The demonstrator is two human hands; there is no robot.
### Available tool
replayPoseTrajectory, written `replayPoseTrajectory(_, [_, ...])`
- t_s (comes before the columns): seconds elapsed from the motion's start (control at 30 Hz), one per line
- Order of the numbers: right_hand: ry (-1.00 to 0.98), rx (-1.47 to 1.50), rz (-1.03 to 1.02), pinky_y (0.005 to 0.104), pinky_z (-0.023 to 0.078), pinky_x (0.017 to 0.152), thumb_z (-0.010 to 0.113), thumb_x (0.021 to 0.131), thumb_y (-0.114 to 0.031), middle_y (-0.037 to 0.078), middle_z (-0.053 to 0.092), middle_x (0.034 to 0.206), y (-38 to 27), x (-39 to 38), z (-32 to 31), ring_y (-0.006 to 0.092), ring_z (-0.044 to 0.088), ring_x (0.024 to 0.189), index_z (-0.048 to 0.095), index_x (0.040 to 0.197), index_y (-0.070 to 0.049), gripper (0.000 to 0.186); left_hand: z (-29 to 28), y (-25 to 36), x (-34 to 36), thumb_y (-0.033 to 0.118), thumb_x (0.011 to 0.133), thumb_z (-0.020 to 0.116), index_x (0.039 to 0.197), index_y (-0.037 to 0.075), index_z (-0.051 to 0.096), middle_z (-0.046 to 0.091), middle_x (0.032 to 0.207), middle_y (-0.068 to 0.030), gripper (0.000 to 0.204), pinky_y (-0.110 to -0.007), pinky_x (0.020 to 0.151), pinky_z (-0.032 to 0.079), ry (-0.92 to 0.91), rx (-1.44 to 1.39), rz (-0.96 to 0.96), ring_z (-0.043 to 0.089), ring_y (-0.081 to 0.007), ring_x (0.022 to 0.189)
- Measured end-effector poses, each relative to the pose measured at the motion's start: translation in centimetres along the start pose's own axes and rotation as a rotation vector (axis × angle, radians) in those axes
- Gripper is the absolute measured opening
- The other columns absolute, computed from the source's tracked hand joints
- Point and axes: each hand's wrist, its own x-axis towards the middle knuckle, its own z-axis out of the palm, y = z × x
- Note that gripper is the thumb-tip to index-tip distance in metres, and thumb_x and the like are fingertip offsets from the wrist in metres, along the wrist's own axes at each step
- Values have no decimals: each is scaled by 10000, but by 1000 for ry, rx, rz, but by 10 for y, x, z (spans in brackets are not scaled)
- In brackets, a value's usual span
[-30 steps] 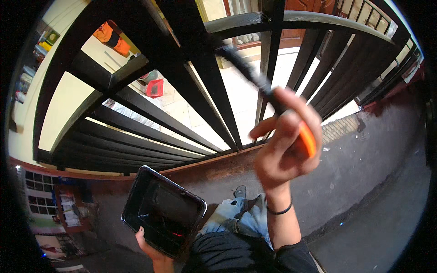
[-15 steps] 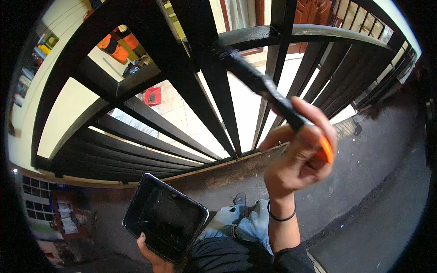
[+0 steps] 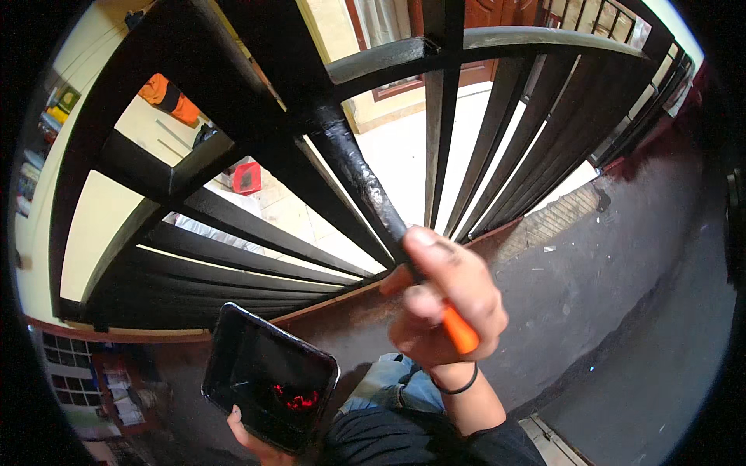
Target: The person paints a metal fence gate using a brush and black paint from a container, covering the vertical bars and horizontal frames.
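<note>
My right hand (image 3: 454, 299) is closed around the handle of a paintbrush (image 3: 371, 190) smeared with wet black paint, its orange handle end sticking out below my fist. The brush's far end lies against an upright of the black barred gate (image 3: 264, 132), where the dark colours merge and the bristles are hard to make out. At the lower left my left hand (image 3: 247, 439) grips the near edge of a black rectangular paint tray (image 3: 268, 342), thumb over the rim. Dark, glossy paint inside the tray shows a red reflection.
Beyond the bars lie a pale tiled floor, a red container (image 3: 246, 177) and an orange cloth (image 3: 175, 101). A brown wooden door (image 3: 513, 15) stands behind. Dark pavement (image 3: 575, 295) stretches to the right on my side, and a low ledge runs under the gate.
My right hand has moved left and down with the brush, whose far end now meets the gate's upright lower down. The tray has shifted slightly down and left; a red reflection has appeared in it.
</note>
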Motion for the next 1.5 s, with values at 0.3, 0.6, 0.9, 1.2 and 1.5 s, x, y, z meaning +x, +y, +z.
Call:
replayPoseTrajectory(0.3, [227,-308,-27,274,567,560,546,1106,-230,181,770,960,36,5,-1,170,724,639,680,1183,42,313,35,13,9,493,951,509,1429,54,548,603,1389,-174,651,-540,1027,516,32,-111,-92,594,-389,1234])
replayPoseTrajectory(0.6, [227,-152,0,313,629,703,627,1059,-210,186,763,1073,36,-19,21,204,775,799,663,1276,13,314,22,15,18,500,944,537,1368,44,589,621,1355,-164,626,-508,964,527,32,65,65,608,-363,1179])
replayPoseTrajectory(0.9, [191,-68,-22,296,602,623,623,1059,-230,180,760,1119,52,9,9,179,736,717,687,1209,20,298,16,16,31,512,938,525,1416,69,569,576,1413,-190,653,-532,984,522,-10,108,16,593,-385,1215])
replayPoseTrajectory(1.2, [56,41,-242,256,606,597,686,1021,-235,175,774,1097,43,108,-18,145,732,681,725,1184,5,293,-7,5,24,528,907,568,1486,86,485,498,1491,-205,733,-567,1016,525,-105,335,250,567,-396,1269])
replayPoseTrajectory(1.5, [-255,-314,-315,310,601,634,826,884,-183,161,784,1103,49,70,-36,211,774,836,740,1277,-76,417,-1,25,32,537,947,582,1516,163,403,461,1516,-176,703,-536,1014,542,-95,-69,-129,573,-367,1270])
